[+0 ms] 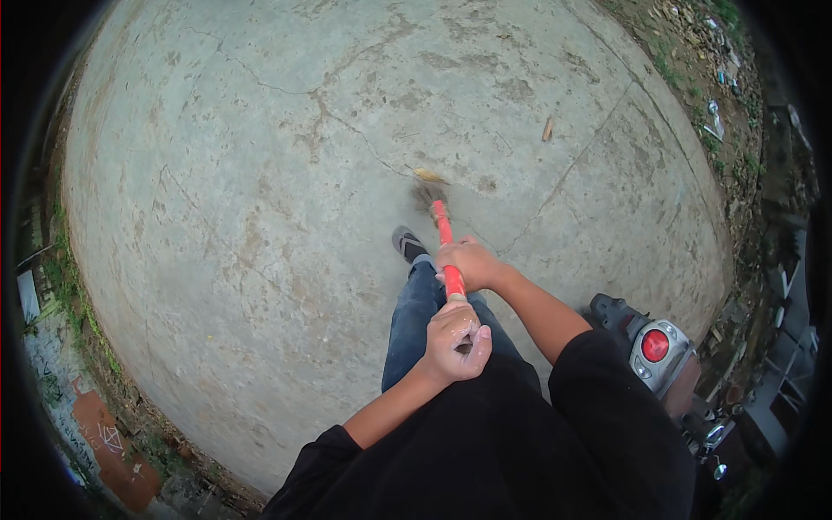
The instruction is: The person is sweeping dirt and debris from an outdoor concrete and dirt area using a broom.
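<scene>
A broom with a red handle slants down and away from my body. Its dark bristles are blurred and reach the concrete just ahead of my foot. Round the top end of the handle my left hand is closed, with pale smudges on the fingers. Farther down the handle, my right hand grips it too. A dry yellowish leaf lies against the far side of the bristles. Below the hands, one foot in a grey sandal shows; the other foot is hidden.
Cracked grey concrete spreads around me. A small brown scrap lies farther off to the right. Close on my right stands a motorbike with a red tail light. Dirt with litter borders the right side; grass edges the left.
</scene>
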Available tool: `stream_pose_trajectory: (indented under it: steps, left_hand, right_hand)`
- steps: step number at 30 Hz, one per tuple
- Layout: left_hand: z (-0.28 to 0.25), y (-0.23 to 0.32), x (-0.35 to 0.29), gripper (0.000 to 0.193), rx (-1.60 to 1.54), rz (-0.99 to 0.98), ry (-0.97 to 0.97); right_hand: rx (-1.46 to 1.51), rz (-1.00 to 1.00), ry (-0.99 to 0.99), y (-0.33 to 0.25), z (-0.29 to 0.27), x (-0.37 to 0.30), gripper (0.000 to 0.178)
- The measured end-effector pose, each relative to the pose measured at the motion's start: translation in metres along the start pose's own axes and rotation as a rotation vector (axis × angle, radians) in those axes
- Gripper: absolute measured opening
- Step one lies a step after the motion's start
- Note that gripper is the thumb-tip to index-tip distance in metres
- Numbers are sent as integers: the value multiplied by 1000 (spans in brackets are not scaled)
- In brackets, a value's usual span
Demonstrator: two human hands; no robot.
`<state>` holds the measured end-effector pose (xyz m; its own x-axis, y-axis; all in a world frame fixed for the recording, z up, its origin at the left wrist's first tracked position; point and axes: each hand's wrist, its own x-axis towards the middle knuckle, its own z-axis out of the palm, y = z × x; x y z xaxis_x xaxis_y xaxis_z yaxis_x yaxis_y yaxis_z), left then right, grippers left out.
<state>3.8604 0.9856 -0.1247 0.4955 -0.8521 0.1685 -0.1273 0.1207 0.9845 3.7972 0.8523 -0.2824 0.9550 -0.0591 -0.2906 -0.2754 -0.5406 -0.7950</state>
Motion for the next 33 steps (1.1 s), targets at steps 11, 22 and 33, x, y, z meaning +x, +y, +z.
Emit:
stream_pose_trajectory:
  steps: [11,22,33]
  left_hand:
    - [-26,24,59,33,-331,184,-230]
    - [103,-27,63,31,-225,105,-149]
    - [169,36,125,35,-142,234,-93]
  right_hand:
    - [64,116,355,-20,-58,-50,16]
    - [-84,10,-179,121,-112,-101,19]
    - [114,-130,226,118,-173,-123,19]
